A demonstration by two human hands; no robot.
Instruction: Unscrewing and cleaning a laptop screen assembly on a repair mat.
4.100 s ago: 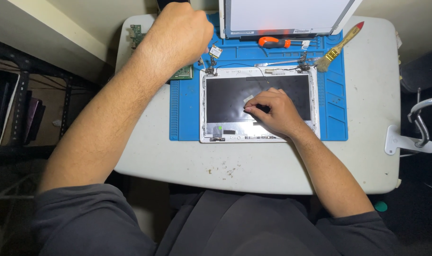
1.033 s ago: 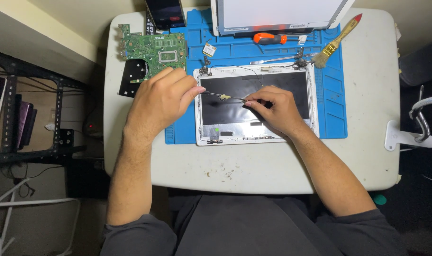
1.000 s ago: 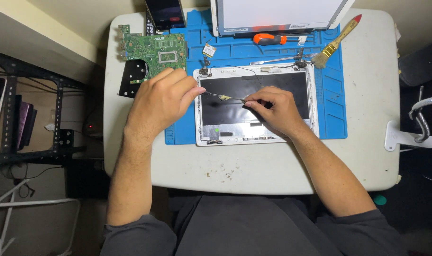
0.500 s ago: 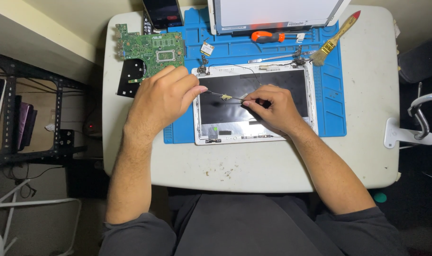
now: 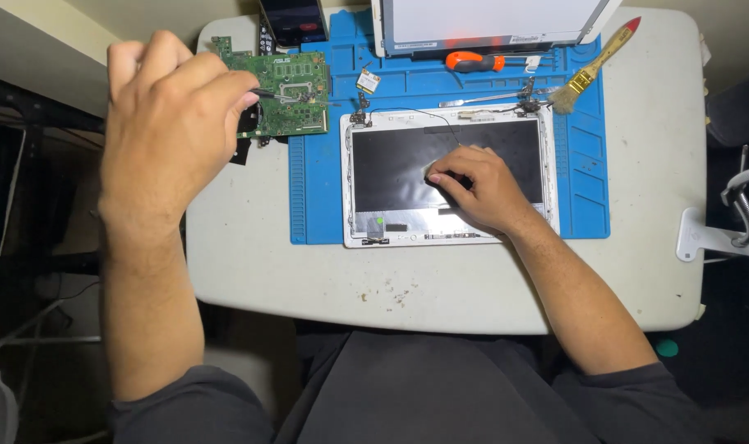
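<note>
Hands split across the bench, one pinching, one pressing.
Left hand (image 5: 165,123), upper left of frame, fingers curled tight around a thin dark tool (image 5: 277,94) over the green circuit board (image 5: 288,94). Right hand (image 5: 477,189), centre, fingers bent, tips touching the dark panel in the white laptop lid (image 5: 444,177); what's under them is hidden. Small square label card (image 5: 368,80) lies on the blue mat (image 5: 317,197).
</note>
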